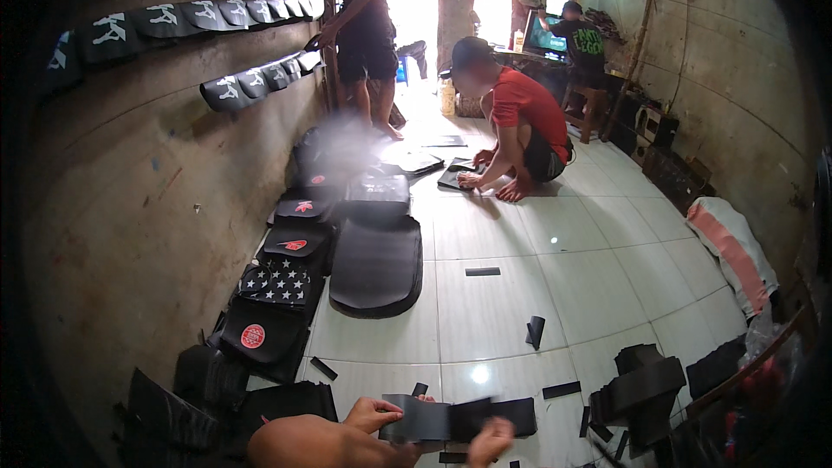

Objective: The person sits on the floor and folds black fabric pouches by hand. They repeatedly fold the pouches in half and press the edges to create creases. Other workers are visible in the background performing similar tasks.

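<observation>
At the lower edge, my left hand (pixel 374 414) pinches the left end of a smooth dark grey sheet (pixel 418 420), thin and flexible like vinyl or leather. A black strip (pixel 518 417) extends from under it to the right. My right hand (pixel 491 444) is smeared by motion just below the strip, so its fingers do not show clearly. My left knee or leg (pixel 295 442) fills part of the lower edge.
Stacked black flaps (pixel 377 264) and a row of decorated black pieces (pixel 286 282) lie along the left wall. Black offcuts (pixel 536 332) dot the white tiles. Black strips are piled (pixel 637 386) at right. A person in red (pixel 524 113) squats ahead, handling black sheets; another stands by the doorway.
</observation>
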`<state>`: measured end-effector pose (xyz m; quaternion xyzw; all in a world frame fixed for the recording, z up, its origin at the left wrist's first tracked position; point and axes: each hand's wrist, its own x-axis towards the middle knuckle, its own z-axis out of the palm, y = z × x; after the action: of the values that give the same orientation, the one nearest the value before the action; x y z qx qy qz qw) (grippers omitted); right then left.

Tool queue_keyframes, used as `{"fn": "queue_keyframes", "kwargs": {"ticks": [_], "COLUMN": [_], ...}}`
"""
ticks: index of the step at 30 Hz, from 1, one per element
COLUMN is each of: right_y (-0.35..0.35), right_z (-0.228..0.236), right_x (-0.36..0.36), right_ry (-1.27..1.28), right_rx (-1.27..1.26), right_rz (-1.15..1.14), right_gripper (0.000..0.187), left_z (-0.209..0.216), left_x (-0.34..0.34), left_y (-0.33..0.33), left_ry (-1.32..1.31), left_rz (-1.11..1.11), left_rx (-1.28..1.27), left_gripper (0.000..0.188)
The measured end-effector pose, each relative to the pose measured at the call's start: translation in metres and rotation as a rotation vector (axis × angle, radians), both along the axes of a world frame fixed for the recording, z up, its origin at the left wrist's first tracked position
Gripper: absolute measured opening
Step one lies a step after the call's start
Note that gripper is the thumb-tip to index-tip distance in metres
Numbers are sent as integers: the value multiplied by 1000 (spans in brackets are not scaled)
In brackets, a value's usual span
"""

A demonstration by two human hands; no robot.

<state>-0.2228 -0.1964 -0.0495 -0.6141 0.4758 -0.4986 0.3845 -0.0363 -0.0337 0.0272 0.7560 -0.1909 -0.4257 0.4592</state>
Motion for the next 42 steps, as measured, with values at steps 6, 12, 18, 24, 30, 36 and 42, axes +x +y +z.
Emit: {"fn": "queue_keyframes", "kwargs": {"ticks": [6, 12, 18, 24, 30, 36, 42], "right_y": [18, 86, 64, -28, 53, 53, -61], "right_z": [-27, 100, 73, -14, 66, 76, -6], "right_x": [2, 39, 29, -25, 24, 23, -54], "right_ry": [-295, 34, 63, 73, -419, -144, -34], "right_rx": [308, 280, 334, 128, 346, 16, 206], "right_rz": [346, 641, 555, -367, 647, 593, -121], "right_gripper": [31, 18, 20, 20, 44, 16, 18], "left_z": [-24, -13, -8, -29, -31, -6, -11], "left_x": [-2, -5, -7, 3, 6, -1, 13], "left_y": [4, -3, -6, 8, -3, -18, -12], "left_ry": [157, 232, 199, 133, 134, 367, 324], "left_rz": [-18, 26, 100, 180, 52, 19, 52], "left_rx": [-52, -234, -189, -242, -295, -340, -338], "left_gripper": [21, 29, 36, 38, 41, 47, 46]}}
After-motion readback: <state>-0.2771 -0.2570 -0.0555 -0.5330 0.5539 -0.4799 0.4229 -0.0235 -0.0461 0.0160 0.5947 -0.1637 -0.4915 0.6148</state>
